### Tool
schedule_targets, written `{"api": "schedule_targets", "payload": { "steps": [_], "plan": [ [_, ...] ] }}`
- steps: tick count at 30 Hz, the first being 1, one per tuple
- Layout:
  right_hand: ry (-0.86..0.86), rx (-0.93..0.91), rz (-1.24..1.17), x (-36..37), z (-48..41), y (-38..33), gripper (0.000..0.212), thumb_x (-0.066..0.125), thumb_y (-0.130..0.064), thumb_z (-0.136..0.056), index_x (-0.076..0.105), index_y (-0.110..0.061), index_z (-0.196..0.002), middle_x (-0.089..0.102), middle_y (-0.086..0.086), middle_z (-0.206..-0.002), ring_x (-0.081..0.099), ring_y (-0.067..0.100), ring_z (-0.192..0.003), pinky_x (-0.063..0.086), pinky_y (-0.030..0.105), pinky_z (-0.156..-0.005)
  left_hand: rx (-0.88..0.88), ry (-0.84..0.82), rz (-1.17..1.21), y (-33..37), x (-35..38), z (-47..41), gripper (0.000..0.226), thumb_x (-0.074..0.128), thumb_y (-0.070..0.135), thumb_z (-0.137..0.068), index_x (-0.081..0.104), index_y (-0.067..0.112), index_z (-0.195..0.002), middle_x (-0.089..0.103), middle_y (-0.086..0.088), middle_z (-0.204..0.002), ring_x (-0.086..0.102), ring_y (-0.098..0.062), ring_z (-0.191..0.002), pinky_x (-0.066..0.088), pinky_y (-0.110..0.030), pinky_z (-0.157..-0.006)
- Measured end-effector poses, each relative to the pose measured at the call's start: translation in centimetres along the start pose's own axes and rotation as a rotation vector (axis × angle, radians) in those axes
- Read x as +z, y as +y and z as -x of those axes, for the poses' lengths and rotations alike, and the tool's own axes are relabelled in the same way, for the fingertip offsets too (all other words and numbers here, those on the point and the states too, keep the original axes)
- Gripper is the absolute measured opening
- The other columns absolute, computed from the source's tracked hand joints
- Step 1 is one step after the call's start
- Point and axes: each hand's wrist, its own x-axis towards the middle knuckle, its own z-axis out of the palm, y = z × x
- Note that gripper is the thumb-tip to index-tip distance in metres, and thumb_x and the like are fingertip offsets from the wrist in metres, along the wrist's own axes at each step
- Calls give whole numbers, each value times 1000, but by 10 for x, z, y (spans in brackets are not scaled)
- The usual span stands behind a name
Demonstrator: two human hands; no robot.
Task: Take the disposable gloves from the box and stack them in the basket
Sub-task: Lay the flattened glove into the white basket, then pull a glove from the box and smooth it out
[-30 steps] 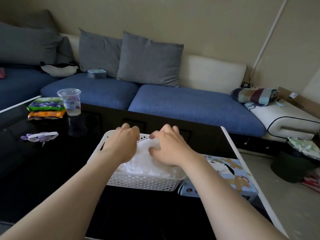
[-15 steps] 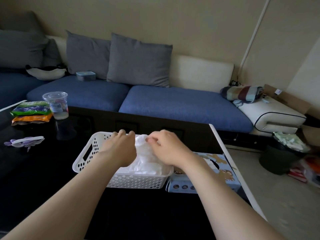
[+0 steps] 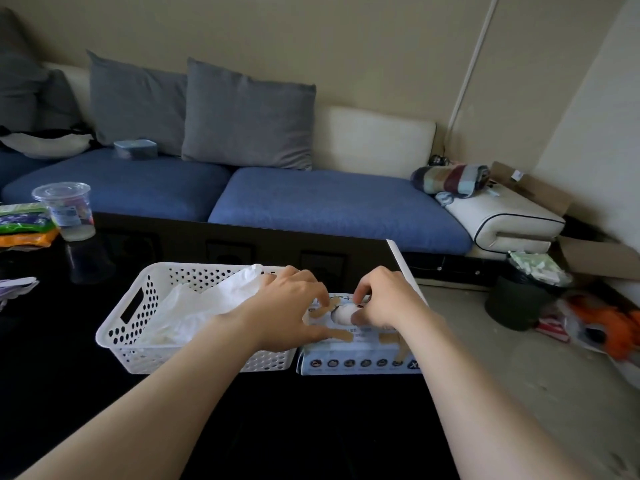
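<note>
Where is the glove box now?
Head view: the glove box sits at the black table's right edge, directly right of the white basket.

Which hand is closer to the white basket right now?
Left. The left hand is over the right end of the basket, with its fingers reaching onto the glove box. The right hand is at the box's opening, farther from the basket.

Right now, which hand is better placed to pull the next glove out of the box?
Right. The right hand curls its fingers at the opening of the box, where a white glove shows. The left hand rests on the box top, nearer the basket.
</note>
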Motion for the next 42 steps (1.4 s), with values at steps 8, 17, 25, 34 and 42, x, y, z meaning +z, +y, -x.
{"api": "schedule_targets", "payload": {
  "steps": [8,17,25,34,42],
  "plan": [
    [85,-127,13,13,-11,22,23,69,-24,-102,77,-26,-81,71,-3,-91,66,18,-81,58,39,-71,-14,-134,-66,14,7,-10,49,69,59,-91,60,40,-136,48,13,-148,29,-19,-142,26,-48,-114],
    [252,-206,-220,22,-13,25,28,48,-20,-109,64,-17,-87,66,-3,-95,62,9,-82,51,30,-68,-44,-237,-76,9,14,-15,52,75,51,-90,62,45,-139,56,11,-141,22,-21,-142,23,-51,-106],
    [473,-153,-685,4,-3,6,36,43,-29,-114,50,-18,-81,52,-5,-76,46,2,-61,37,17,-58,-42,-267,-89,7,20,-16,45,72,50,-92,64,47,-136,51,10,-149,13,-22,-147,20,-54,-106],
    [647,-235,-812,-2,2,-3,19,53,-28,-111,62,-18,-98,62,-9,-87,56,-2,-76,43,9,-69,-128,32,136,8,0,-8,24,59,33,-98,74,37,-116,67,18,-119,56,-13,-120,40,-44,-107],
    [425,-215,-944,-1,2,-13,12,55,-25,-111,68,-24,-112,68,-8,-107,61,-4,-92,46,11,-77,-311,316,640,12,-10,-8,50,51,46,-107,48,22,-151,60,6,-138,56,-10,-113,46,-22,-87]
  ]
}}
